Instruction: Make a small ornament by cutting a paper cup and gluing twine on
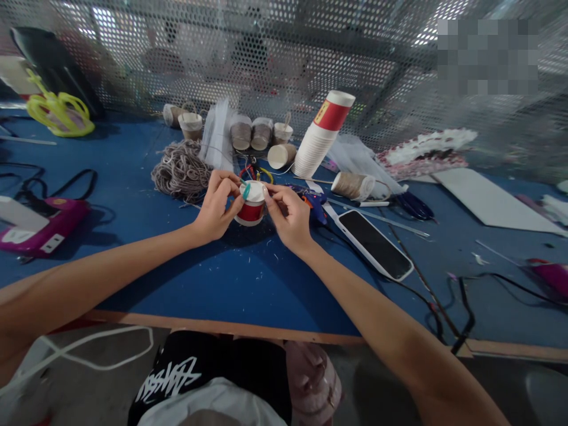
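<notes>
The grip of the left hand (220, 204) is nearly closed: thumb and bent forefinger pinch a small teal piece (246, 190) at the left edge of a paper cup (251, 213), and whether these fingers also press the cup wall, I cannot tell. The grip of the right hand (288, 216) is narrow too, with thumb and fingertips grasping this same cup by the right side of its rim. The cup is upright, between both hands, in front of the person and near the middle of the blue tabletop (213, 284); it is short and round, with a red band on its wall and a white top. Just behind it are tools with red and yellow handles (255, 173). To the left lies a heap of grey-brown cord (181, 170), loose and tangled, and beside it stands white mesh (217, 136), thin and half transparent. Farther back, small cups wrapped with brown cord (242, 133) show a rough, ribbed surface. To the right, a tall stack of paper cups (316, 148) leans, smooth and white, with red on the uppermost one. Nearer, a blue glue gun (316, 207) lies beside a flat phone (376, 244) with white border and dark, glossy screen.
</notes>
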A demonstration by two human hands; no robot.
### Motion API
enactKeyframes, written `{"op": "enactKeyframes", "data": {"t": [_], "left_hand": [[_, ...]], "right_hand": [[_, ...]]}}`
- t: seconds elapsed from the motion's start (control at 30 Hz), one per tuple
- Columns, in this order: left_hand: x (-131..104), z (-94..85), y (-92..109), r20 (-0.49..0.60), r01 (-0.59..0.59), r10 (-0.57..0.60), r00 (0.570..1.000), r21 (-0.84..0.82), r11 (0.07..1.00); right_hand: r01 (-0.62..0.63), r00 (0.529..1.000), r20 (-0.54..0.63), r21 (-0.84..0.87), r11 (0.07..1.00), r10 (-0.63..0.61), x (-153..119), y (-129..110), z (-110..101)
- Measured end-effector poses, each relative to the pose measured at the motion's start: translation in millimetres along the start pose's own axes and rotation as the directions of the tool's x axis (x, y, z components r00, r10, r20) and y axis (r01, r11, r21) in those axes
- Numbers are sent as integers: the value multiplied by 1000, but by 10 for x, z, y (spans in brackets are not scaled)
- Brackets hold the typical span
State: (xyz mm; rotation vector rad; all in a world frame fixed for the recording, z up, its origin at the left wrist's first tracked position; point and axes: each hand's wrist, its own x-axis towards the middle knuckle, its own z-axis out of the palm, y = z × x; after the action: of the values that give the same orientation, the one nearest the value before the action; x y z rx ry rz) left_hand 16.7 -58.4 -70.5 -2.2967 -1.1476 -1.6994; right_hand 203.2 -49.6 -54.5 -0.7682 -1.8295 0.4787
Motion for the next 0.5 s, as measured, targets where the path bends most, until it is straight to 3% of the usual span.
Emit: {"op": "enactKeyframes", "data": {"t": [0.13,0.27,0.5], "left_hand": [[10,13,-7,-12,81,-82,997,-96,992],[21,16,-26,-51,89,-96,994,-127,988],[-36,70,-128,40,126,-120,992,-300,946]], "right_hand": [[14,1000,-8,1,1000,-14,-4,22,10],[1,1000,-8,4,1000,0,-10,26,8],[9,1000,18,-17,1000,-9,-11,32,-14]]}}
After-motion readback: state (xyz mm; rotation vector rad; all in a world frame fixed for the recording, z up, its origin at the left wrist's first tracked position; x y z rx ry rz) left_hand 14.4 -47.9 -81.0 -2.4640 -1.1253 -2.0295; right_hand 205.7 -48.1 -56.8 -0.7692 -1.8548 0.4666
